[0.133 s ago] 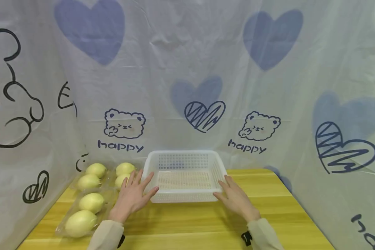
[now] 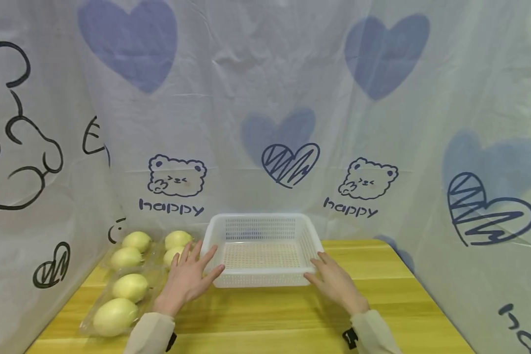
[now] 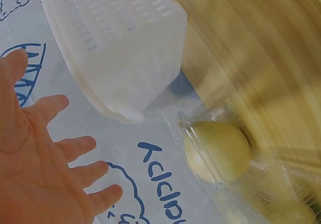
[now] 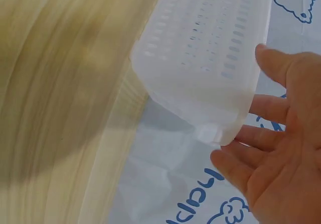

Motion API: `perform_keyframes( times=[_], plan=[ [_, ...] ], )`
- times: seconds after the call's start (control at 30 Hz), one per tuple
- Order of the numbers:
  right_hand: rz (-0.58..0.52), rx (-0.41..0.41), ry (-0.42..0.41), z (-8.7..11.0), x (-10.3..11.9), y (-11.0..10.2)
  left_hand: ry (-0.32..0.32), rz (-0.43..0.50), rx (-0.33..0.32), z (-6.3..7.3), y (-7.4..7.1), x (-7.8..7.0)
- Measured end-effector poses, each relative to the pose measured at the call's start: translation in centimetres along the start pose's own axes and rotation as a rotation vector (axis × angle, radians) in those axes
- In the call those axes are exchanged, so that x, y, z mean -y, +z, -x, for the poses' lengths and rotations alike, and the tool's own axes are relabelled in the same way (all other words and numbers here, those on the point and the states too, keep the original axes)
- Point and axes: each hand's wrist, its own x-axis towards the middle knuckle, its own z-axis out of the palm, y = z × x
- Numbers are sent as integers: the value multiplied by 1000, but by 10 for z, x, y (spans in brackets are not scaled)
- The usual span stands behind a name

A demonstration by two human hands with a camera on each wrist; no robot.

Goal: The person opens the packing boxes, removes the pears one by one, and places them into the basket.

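A white perforated plastic basket (image 2: 261, 279) stands on the table by the back curtain, with nothing inside. My left hand (image 2: 187, 280) is beside its left end, fingers straight and spread. In the left wrist view a gap shows between that hand (image 3: 45, 158) and the basket wall (image 3: 135, 68). At the basket's front right corner is my right hand (image 2: 336, 286), with fingers loosely extended. The right wrist view has this hand (image 4: 286, 148) right by the basket's rim (image 4: 246, 108); whether the fingertips touch cannot be told. Neither hand holds anything.
Left of the basket, several pale yellow oval fruits (image 2: 130, 287) sit in clear plastic trays (image 2: 87, 322), partly behind my left hand. The wooden table (image 2: 265, 314) is bounded by a white printed curtain (image 2: 265, 73) at the back and sides.
My right hand's fingers have shifted very slightly to the right at the basket's corner. The left hand, basket and fruits look the same.
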Motion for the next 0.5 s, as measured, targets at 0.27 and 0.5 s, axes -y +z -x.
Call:
perform_keyframes(
  times=[0.27,0.5],
  plan=[
    [10,-87,-58,-1,-3,1,-17,-4,2,4,-4,7],
    [-4,-124,-115,0,-4,1,-10,-22,-16,7,-5,14]
  ],
)
